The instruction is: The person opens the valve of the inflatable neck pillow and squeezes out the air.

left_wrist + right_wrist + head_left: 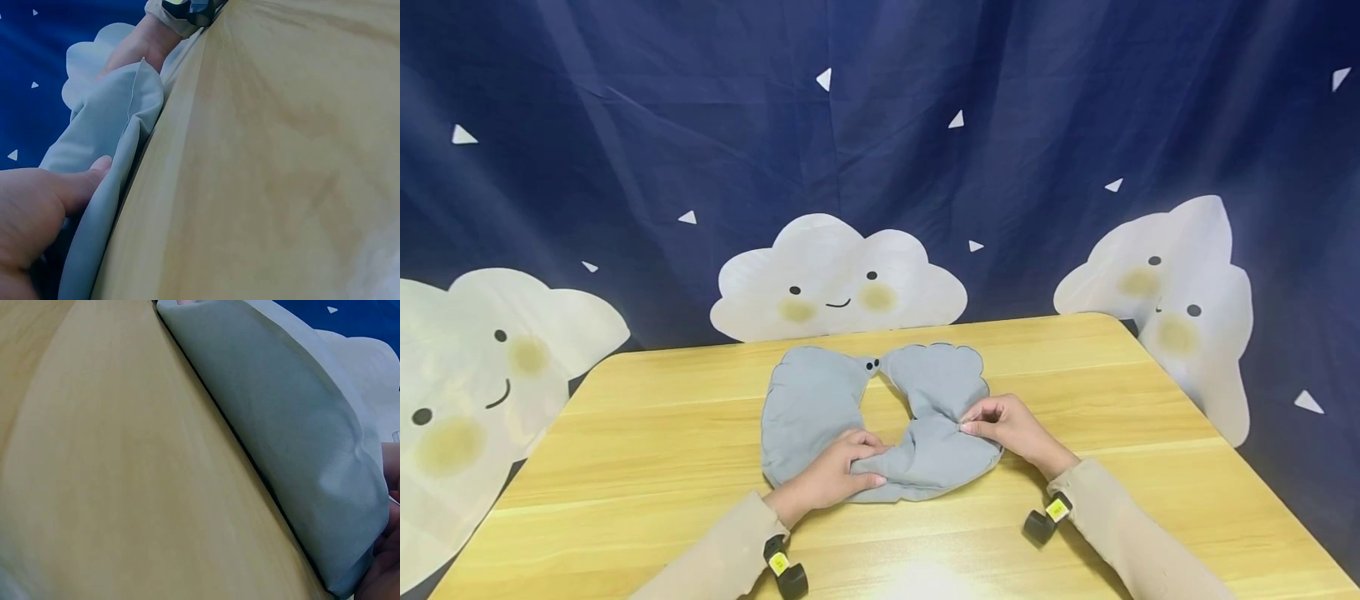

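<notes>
A grey U-shaped neck pillow (811,402) lies on the table, its two ends meeting at the far side by a pair of small black snaps (872,365). My left hand (835,471) grips the near curve, thumb over the front and fingers toward the inner opening. With thumb and forefinger, my right hand (1013,427) pinches the fabric on the right arm, where creases gather. In the left wrist view the left thumb (87,184) presses on the grey cloth. The right wrist view shows the pillow's smooth outer side (294,425), with the right fingers partly hidden behind it.
The pillow rests on a light wooden table (647,433). Behind it hangs a dark blue curtain (880,108) with white triangles and smiling clouds (838,287). Each wrist wears a black camera on a strap, such as the one on the right (1040,527).
</notes>
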`<act>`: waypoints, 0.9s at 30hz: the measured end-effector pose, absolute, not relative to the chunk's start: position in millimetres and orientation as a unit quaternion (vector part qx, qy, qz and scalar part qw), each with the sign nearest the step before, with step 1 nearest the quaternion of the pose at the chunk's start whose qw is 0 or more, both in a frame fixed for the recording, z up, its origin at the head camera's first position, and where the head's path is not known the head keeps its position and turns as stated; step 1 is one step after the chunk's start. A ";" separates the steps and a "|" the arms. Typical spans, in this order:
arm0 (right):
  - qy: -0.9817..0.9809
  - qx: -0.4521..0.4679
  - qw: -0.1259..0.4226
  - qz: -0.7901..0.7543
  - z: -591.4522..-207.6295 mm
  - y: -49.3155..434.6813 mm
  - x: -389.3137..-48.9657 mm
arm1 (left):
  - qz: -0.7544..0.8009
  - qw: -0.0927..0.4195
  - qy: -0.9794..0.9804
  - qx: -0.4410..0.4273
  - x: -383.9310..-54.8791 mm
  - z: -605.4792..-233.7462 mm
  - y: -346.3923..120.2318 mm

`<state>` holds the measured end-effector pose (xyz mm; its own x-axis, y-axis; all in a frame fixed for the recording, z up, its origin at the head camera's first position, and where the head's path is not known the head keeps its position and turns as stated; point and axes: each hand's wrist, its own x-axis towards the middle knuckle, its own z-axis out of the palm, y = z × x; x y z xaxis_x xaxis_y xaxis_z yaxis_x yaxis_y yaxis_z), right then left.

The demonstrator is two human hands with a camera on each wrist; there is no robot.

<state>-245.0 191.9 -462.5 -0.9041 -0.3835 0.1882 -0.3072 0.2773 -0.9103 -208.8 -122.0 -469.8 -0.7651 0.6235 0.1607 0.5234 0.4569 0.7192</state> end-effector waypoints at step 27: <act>0.797 -0.210 0.042 -0.564 -462.5 191.6 -244.7 | 0.499 0.085 0.804 0.312 -215.0 -448.8 -116.1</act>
